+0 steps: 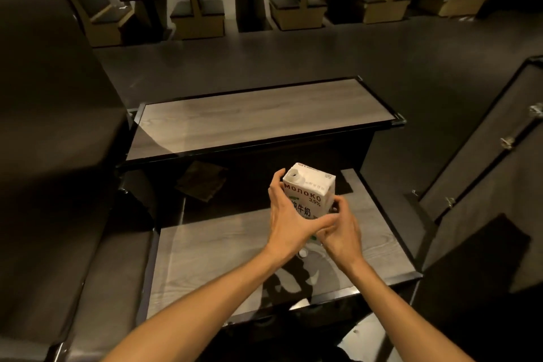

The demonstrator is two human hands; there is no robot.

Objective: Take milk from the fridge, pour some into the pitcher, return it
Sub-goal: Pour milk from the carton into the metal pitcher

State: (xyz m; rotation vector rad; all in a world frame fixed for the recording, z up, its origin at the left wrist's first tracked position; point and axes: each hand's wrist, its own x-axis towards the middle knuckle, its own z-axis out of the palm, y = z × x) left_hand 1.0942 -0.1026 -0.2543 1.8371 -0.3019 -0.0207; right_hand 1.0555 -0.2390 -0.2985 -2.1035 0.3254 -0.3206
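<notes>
A white milk carton [311, 188] with "Молоко 3,5%" print stands upright over the near wooden table [211, 261]. Its round spout [293, 176] at the top left corner looks uncapped. My left hand [289, 223] wraps the carton's left side and front. My right hand [340, 229] curls against its lower right corner, thumb on the right edge. Both hands hide the carton's base. A small white round piece [302, 253] lies on the table just under my wrists. No pitcher or fridge is visible.
A second wooden table [264, 114] stands just beyond, with a dark folded cloth [202, 182] in the gap between. Dark cabinets flank both sides; the right one [484, 138] has metal latches. Booth seats and small tables with plants line the far wall.
</notes>
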